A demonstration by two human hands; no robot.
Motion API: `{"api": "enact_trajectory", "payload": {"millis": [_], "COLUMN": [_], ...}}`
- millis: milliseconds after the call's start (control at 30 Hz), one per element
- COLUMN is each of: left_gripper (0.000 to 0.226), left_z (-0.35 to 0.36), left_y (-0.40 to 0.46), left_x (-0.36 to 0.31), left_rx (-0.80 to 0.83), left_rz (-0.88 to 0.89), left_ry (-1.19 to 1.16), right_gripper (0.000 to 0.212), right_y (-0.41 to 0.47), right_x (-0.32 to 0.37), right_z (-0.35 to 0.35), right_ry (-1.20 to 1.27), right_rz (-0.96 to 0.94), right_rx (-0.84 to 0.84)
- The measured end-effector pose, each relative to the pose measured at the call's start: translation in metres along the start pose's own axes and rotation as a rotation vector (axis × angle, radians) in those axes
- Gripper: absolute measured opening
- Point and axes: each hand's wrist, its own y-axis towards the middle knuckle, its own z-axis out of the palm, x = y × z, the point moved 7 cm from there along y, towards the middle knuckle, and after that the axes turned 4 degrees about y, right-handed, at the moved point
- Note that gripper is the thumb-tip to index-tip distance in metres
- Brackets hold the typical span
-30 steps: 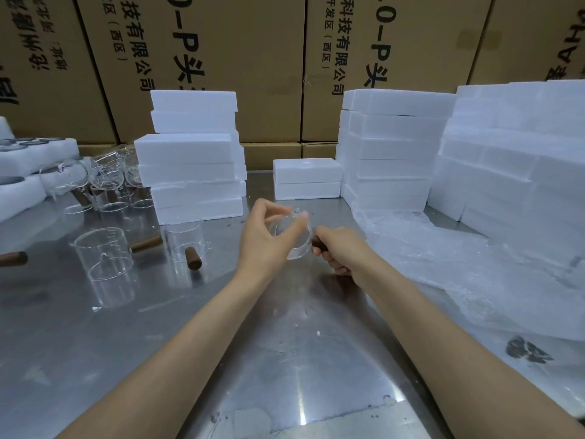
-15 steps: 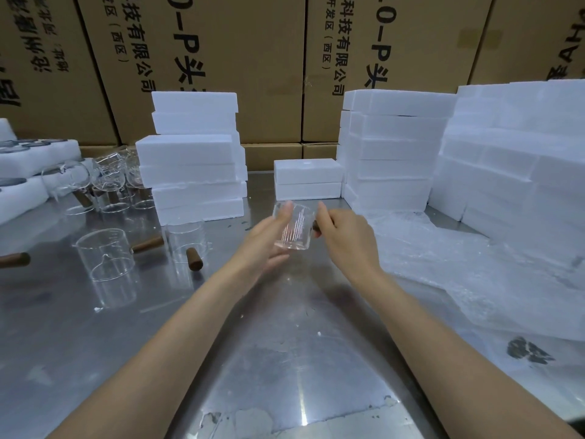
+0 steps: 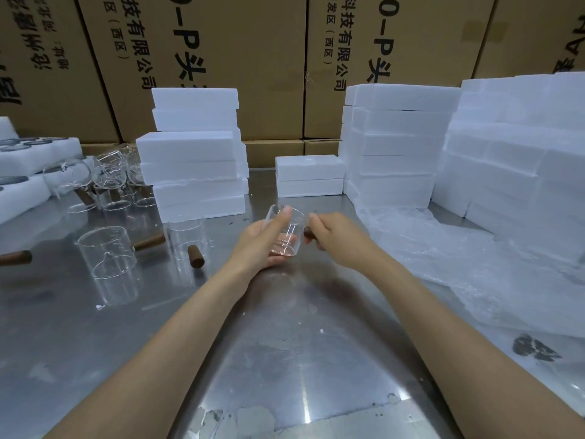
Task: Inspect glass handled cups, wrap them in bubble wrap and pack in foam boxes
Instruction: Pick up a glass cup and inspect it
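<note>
Two hands: both were raised above the metal table [image 3: 285,359] and shared one glass cup [image 3: 286,231] at the middle of the view.
Left hand [image 3: 262,240]: it cradled the cup's body from below and the side, fingers curled under the base and the thumb laid along the near wall up to the rim.
Right hand [image 3: 332,236]: its fingers were closed round the cup's brown wooden handle [image 3: 307,232], only the inner end of which showed beside the glass.
Held cup: clear, tilted with its mouth away from the camera, held clear of the tabletop, in front of the low foam stack.
Other cups: one cup [image 3: 107,255] stood to the left with its wooden handle pointing right; a second [image 3: 186,240] stood just beside it with a handle toward the camera; a cluster of more cups [image 3: 107,182] sat farther back on the left.
Foam boxes: a tall stack [image 3: 193,153] rose left of centre, a low stack of two [image 3: 309,175] behind the hands, another tall stack [image 3: 395,144] to the right, and a broad pile [image 3: 519,153] at the far right.
Foam trays [image 3: 22,172]: they lay at the left edge; their contents could not be made out.
Bubble wrap [image 3: 459,267]: a crumpled sheet was spread on the table to the right of the right forearm, reaching up to the foam piles.
Backdrop: brown cardboard cartons [image 3: 240,58] with printed characters stood behind everything.
</note>
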Motion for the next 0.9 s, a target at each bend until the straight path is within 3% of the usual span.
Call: {"api": "enact_trajectory", "payload": {"millis": [133,300,433,600,700,800,900], "left_gripper": [0.033,0.043,0.060,0.037,0.038,0.046,0.053], "left_z": [0.008,0.013,0.011,0.011,0.013,0.011,0.003], "left_y": [-0.004,-0.010,-0.009,-0.007,-0.007,-0.006,-0.002], "left_x": [-0.008,-0.015,-0.016,-0.020,-0.019,-0.019,-0.017], "left_rx": [0.059,0.106,0.114,0.130,0.121,0.074,-0.012], "left_rz": [0.074,0.121,0.137,0.174,0.183,0.181,0.168], "left_ry": [0.017,-0.009,0.013,-0.008,-0.011,-0.039,-0.045], "right_gripper": [0.042,0.033,0.045,0.037,0.040,0.049,0.045], "right_y": [-0.005,-0.018,-0.026,-0.032,-0.031,-0.026,-0.018], "right_x": [-0.013,-0.022,-0.024,-0.015,-0.018,-0.027,-0.028], "right_z": [0.002,0.016,0.025,0.031,0.029,0.020,0.003], "right_ry": [0.391,0.679,0.929,1.142,1.151,1.104,0.971], "right_rz": [0.224,0.455,0.610,0.680,0.720,0.725,0.580], "right_rx": [0.144,0.413,0.589,0.726,0.647,0.374,0.084]}}
